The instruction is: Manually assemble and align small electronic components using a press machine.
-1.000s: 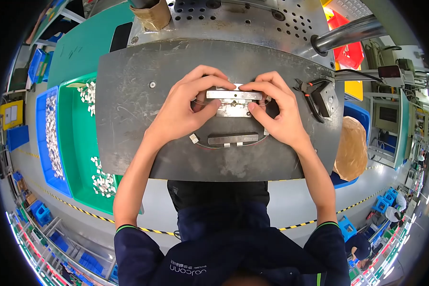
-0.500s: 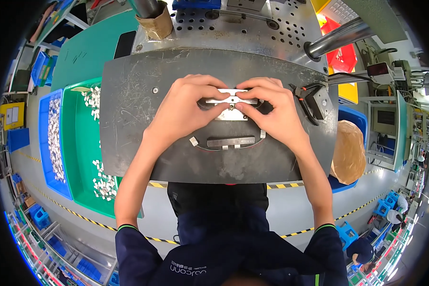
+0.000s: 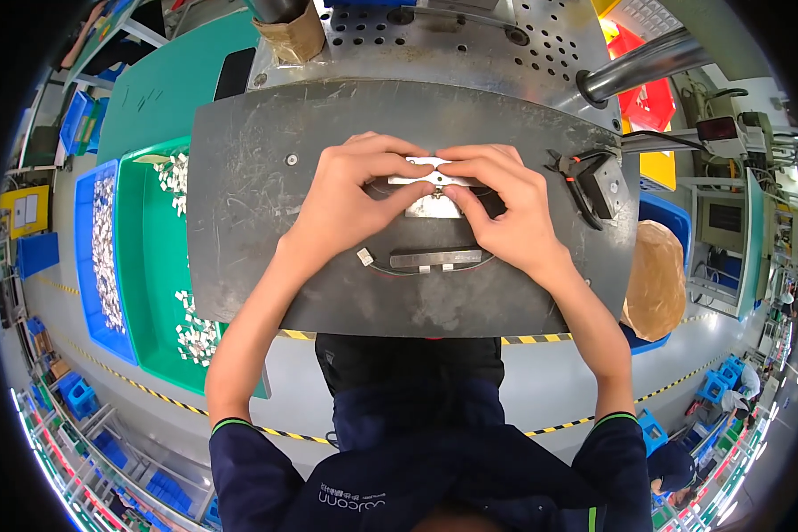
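Note:
At the middle of the dark metal worktop [image 3: 328, 297], my left hand [image 3: 350, 191] and my right hand [image 3: 510, 204] meet with their fingertips almost touching. Thumbs and forefingers of both pinch a small whitish bar-shaped part [image 3: 441, 180], whose ends the fingers cover. Under it a shiny metal plate [image 3: 433, 207] shows between the thumbs. Closer to me lies a grey metal bar [image 3: 434, 258]. Along it runs a thin cable with small white connectors, one white connector [image 3: 364, 256] at its left end; its right end is hidden by my right hand.
Orange-handled pliers [image 3: 577, 191] rest beside a dark block [image 3: 606, 187] on the right. Left of the worktop stand a green bin [image 3: 151, 266] and a blue bin [image 3: 84, 230] with small white parts. A perforated metal plate [image 3: 461, 62] and a steel post [image 3: 638, 69] are behind.
The view has shifted slightly. My hands have drawn closer together over the whitish part, which now shows less. The cable's right-end connector has gone out of sight behind my right hand.

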Demonstrator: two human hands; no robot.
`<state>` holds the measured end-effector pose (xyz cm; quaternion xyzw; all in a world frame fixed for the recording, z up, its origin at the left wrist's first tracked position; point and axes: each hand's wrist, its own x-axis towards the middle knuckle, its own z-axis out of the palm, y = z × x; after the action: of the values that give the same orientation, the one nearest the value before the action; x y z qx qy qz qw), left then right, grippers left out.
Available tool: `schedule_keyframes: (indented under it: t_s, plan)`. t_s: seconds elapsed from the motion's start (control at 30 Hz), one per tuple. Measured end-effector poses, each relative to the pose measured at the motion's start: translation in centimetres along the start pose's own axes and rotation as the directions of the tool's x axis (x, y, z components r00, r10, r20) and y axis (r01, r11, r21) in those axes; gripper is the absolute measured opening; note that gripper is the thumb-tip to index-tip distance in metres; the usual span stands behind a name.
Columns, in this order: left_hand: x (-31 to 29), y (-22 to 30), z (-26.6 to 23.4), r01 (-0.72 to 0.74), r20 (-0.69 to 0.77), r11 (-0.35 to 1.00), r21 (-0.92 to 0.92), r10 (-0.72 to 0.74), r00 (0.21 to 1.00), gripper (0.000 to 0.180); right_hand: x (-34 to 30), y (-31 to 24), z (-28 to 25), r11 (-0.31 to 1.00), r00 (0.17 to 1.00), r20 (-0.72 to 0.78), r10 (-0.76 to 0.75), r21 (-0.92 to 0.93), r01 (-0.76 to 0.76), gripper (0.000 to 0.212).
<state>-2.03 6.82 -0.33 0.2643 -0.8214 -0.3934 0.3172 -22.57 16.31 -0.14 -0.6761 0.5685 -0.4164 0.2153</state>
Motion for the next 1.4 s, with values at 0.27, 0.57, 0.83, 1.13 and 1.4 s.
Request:
schedule_keyframes:
  t_s: [0.27,0.57,0.83,1.13,1.4]
  plan:
    - [0.1,-0.9,-1.0,-0.010,0.112,0.992,-0.122,0.024,0.993,0.032,-0.2,0.9,-0.3,0.940,0.942,0.076,-0.326,-0.078,0.332,0.031]
    - [0.1,-0.1,-0.7,0.011,0.114,0.997,-0.080,-0.002,0.993,0.031,-0.3,0.8,-0.1,0.932,0.939,0.052,-0.341,-0.115,0.344,0.031]
    - [0.0,-0.4,-0.4,0.007,0.108,0.999,-0.039,-0.002,0.994,0.032,-0.3,0.6,-0.2,0.974,0.974,0.056,-0.220,-0.041,0.223,0.030]
    - [0.0,-0.2,-0.3,0.019,0.094,1.000,-0.020,-0.017,0.995,0.033,0.2,1.7,-1.0,0.978,0.993,0.112,0.034,0.199,-0.056,0.038]
    - [0.2,-0.6,-0.7,-0.012,0.122,1.000,-0.027,0.015,0.992,0.031,0.5,1.6,-1.2,0.907,0.986,0.129,0.101,0.396,-0.145,0.036]
